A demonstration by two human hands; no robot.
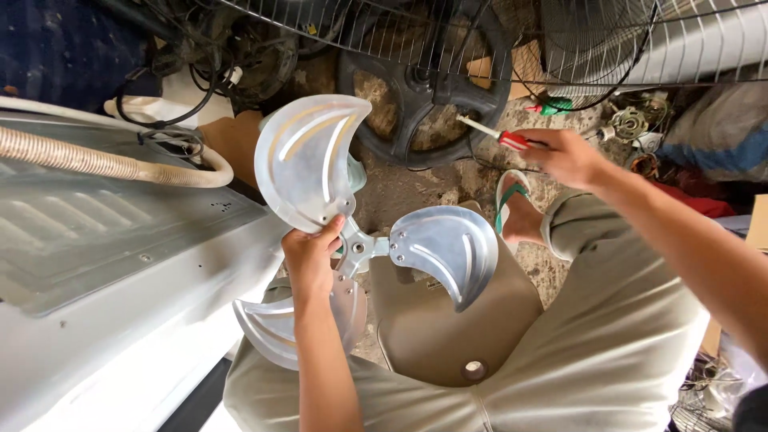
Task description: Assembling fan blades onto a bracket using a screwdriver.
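My left hand (pixel 310 258) grips a three-bladed metal fan blade (pixel 438 244) near its hub, holding it up over my lap. One blade points up toward the fan parts, one to the right, one down behind my forearm. My right hand (pixel 565 155) is stretched out to the right and closed on a red-handled screwdriver (pixel 498 134), its shaft pointing left over the ground.
A grey-white appliance casing (pixel 104 264) with a ribbed hose (pixel 96 162) fills the left. Wire fan guards (pixel 448 32) and a black round fan frame (pixel 424 88) lie ahead. A foot in a green-strapped sandal (pixel 512 204) rests on the ground. Small parts (pixel 632 124) lie scattered at the right.
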